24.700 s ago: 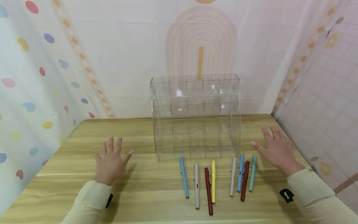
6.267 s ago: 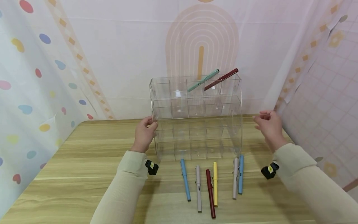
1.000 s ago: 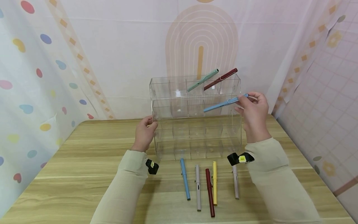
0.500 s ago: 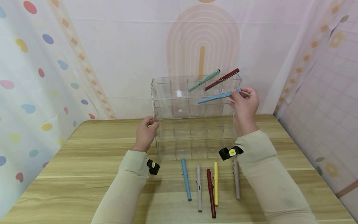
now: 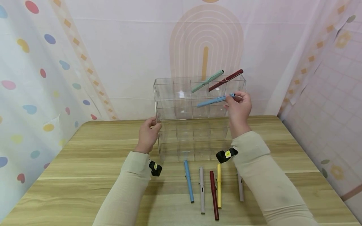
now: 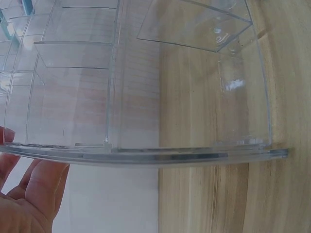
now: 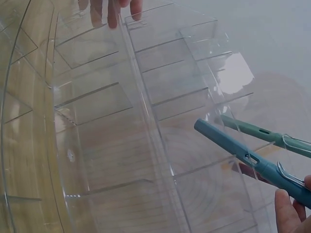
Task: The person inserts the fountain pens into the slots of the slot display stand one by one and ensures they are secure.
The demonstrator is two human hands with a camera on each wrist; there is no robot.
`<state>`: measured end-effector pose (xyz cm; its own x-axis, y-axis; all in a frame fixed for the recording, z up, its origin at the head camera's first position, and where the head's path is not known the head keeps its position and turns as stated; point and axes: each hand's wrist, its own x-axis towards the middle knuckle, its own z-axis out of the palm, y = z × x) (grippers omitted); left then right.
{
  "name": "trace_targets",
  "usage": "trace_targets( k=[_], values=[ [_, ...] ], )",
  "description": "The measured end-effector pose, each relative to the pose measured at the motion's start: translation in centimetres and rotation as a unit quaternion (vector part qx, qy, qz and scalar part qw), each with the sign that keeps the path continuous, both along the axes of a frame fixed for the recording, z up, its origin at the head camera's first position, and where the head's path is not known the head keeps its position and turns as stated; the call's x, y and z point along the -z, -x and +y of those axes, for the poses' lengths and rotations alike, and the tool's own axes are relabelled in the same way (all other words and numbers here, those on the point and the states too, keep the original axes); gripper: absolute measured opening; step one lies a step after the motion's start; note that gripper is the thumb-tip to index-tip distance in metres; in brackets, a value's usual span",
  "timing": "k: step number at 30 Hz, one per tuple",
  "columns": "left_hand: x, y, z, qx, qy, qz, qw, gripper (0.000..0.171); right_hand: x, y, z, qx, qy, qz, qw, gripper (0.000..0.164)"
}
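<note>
Nearest, toward the front edge of the table (image 5: 70,175), a dark red pen (image 5: 214,195) was laid lengthwise, with a yellow pen (image 5: 219,185) just beside it on the right. To their left, a grey pen (image 5: 202,190) and a blue pen (image 5: 189,181) were spaced apart, while an other grey pen (image 5: 241,190), nearer the table's right edge, was partly hidden by the right sleeve (image 5: 271,179).

Beyond these, a clear tiered rack (image 5: 165,110) was stood upright near the table's far edge, closer to the far right corner than to the far left one. Its left side panel was gripped by the left hand (image 5: 147,135) — thumb and fingers being set on opposite faces.

A raised blue pen (image 5: 212,101) was pinched near one end by the right hand (image 5: 239,108) and was held tilted at the rack's upper tiers, its free end pointed left and downward; whether the rack was touched by it could not be told.

Farther up, a green pen (image 5: 207,81) and a dark-red clipped pen (image 5: 226,80) were leaned rightward in the top tier. Past the table's far edge, a pale cloth (image 5: 127,62) was hung — printed with an arch (image 5: 181,47).
</note>
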<state>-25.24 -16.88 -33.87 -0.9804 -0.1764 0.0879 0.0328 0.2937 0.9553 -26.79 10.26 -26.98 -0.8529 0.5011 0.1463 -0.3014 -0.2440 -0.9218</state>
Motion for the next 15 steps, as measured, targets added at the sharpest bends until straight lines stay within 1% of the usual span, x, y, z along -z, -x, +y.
trace_targets(
  k=[6, 15],
  values=[
    [-0.1, -0.1, 0.0, 0.000, 0.001, -0.002, 1.0000, 0.044, 0.2, 0.2, -0.8, -0.005, 0.002, 0.013, 1.000, 0.024],
    [0.1, 0.1, 0.0, 0.000, 0.007, -0.003, 1.0000, 0.043, 0.5, 0.3, -1.5, -0.011, -0.015, 0.016, 1.000, 0.022]
  ],
)
